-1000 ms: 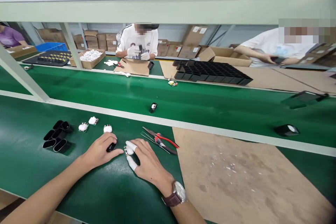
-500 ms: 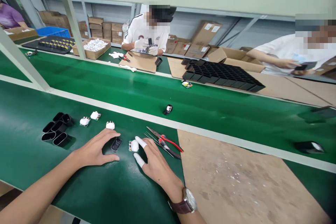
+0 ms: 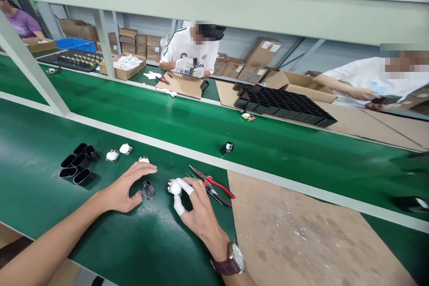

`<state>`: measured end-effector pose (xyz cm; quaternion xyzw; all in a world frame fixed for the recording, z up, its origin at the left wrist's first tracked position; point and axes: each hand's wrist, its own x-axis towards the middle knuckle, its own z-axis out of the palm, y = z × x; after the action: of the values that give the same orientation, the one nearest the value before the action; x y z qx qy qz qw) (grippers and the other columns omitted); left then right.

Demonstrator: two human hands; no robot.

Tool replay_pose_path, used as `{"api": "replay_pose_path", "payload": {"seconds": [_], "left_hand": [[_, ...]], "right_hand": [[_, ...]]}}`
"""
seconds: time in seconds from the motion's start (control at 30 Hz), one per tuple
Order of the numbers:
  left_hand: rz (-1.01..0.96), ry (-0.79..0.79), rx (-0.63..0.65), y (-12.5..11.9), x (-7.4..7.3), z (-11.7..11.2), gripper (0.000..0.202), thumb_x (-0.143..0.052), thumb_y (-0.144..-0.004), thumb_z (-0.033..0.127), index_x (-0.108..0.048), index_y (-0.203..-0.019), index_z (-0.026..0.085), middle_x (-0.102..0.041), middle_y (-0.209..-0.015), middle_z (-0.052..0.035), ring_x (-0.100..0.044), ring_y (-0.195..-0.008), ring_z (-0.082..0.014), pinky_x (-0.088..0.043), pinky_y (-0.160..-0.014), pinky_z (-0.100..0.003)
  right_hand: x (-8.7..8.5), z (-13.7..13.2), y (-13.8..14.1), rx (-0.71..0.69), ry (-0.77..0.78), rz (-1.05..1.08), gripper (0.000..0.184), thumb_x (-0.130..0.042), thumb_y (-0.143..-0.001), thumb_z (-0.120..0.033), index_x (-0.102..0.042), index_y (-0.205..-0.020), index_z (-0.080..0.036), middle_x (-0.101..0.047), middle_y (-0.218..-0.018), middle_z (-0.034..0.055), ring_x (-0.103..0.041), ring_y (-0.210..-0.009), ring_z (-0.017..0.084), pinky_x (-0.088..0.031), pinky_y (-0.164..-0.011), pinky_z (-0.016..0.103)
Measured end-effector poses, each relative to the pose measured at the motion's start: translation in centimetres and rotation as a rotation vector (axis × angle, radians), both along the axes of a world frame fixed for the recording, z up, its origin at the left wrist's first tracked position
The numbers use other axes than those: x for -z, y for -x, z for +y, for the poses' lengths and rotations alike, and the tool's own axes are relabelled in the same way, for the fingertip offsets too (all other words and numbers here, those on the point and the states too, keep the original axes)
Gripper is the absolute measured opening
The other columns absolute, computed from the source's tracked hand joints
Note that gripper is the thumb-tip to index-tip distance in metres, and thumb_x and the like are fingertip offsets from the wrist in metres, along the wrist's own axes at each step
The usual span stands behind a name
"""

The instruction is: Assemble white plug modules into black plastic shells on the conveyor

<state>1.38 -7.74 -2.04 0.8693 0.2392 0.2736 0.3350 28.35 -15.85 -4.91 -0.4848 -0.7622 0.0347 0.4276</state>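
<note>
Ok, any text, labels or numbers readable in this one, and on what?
Co-worker's T-shirt print: a few letters, too blurred to read.
Carton labels: too small to read.
Wristwatch dial: turned away, nothing legible.
White part in the right hand: no marking visible.

Green bench (image 3: 40,143), small parts on its near-left half.
Far left, black housings (image 3: 78,167); right of them, three white parts (image 3: 112,155) in a row; nearer, one black shell (image 3: 148,188); then red-handled pliers (image 3: 214,186) beside a cardboard sheet (image 3: 301,228).
</note>
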Motion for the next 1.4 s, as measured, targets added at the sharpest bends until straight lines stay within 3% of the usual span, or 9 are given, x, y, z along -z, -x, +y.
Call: {"api": "replay_pose_path", "payload": {"seconds": [0.07, 0.17, 0.27, 0.4, 0.5, 0.97, 1.4], "left_hand": [[0.079, 0.036, -0.028, 0.2, -0.2, 0.1, 0.078, -0.076, -0.088, 0.025, -0.04, -0.157, 0.03, -0.047, -0.156, -0.0154, -0.052, -0.141, -0.0346, -0.052, -0.115, -0.053], [0.201, 0.085, -0.109, 0.0, 0.7, -0.1, 0.086, -0.088, -0.08, 0.043, -0.044, -0.152, 0.03, -0.055, -0.143, -0.0137, -0.066, -0.118, -0.0305, -0.062, -0.098, -0.046], [0.186, 0.085, -0.162, -0.8, 2.2, -0.6, 0.071, -0.079, -0.091, 0.035, -0.041, -0.151, 0.03, -0.063, -0.131, -0.01, -0.068, -0.116, -0.0279, -0.059, -0.103, -0.047], [0.132, 0.112, -0.129, -1.8, 3.6, -1.3, 0.084, -0.074, -0.094, 0.028, -0.024, -0.162, 0.032, -0.065, -0.138, -0.0102, -0.065, -0.13, -0.0288, -0.054, -0.112, -0.05], [0.101, 0.109, -0.113, -2.1, 4.1, -1.7, 0.084, -0.071, -0.098, 0.029, -0.019, -0.164, 0.034, -0.064, -0.144, -0.0101, -0.063, -0.136, -0.0284, -0.054, -0.115, -0.051], [0.08, 0.05, -0.11, -2.1, 3.6, -1.7, 0.082, -0.063, -0.099, 0.019, -0.018, -0.166, 0.033, -0.063, -0.146, -0.0108, -0.063, -0.136, -0.0267, -0.056, -0.113, -0.046], [0.097, 0.046, -0.095, -1.9, 4.5, -1.7, 0.082, -0.063, -0.101, 0.02, -0.017, -0.167, 0.036, -0.062, -0.149, -0.0088, -0.06, -0.138, -0.0261, -0.054, -0.115, -0.047]], "right_hand": [[0.0, 0.0, -0.1, -0.002, -0.023, 0.004, 0.057, -0.058, -0.095, -0.005, -0.049, -0.147, -0.028, -0.064, -0.118, 0.0106, -0.064, -0.107, 0.027, -0.058, -0.091, 0.048], [-0.1, -0.1, -0.1, -0.004, -0.041, 0.01, 0.061, -0.059, -0.095, -0.005, -0.049, -0.149, -0.029, -0.064, -0.118, 0.0105, -0.065, -0.106, 0.027, -0.059, -0.09, 0.048], [-0.3, -0.3, 0.2, -0.019, -0.047, 0.036, 0.065, -0.06, -0.095, -0.005, -0.045, -0.154, -0.028, -0.065, -0.119, 0.0108, -0.065, -0.107, 0.027, -0.059, -0.091, 0.047], [-0.8, -0.9, 0.8, -0.068, -0.034, 0.082, 0.068, -0.063, -0.094, -0.005, -0.041, -0.156, -0.025, -0.067, -0.122, 0.0123, -0.065, -0.112, 0.027, -0.06, -0.094, 0.047], [-1.0, -1.3, 1.3, -0.095, -0.027, 0.066, 0.064, -0.064, -0.093, -0.004, -0.045, -0.151, -0.024, -0.068, -0.125, 0.0137, -0.065, -0.114, 0.028, -0.061, -0.093, 0.048], [-1.3, -1.3, 1.6, -0.096, -0.113, -0.039, 0.064, -0.064, -0.094, -0.003, -0.046, -0.152, -0.024, -0.068, -0.129, 0.0158, -0.067, -0.111, 0.029, -0.064, -0.086, 0.049], [-1.3, -1.2, 1.6, -0.103, -0.072, -0.067, 0.06, -0.064, -0.094, -0.003, -0.049, -0.149, -0.023, -0.067, -0.128, 0.0148, -0.065, -0.109, 0.028, -0.063, -0.086, 0.047]]}}
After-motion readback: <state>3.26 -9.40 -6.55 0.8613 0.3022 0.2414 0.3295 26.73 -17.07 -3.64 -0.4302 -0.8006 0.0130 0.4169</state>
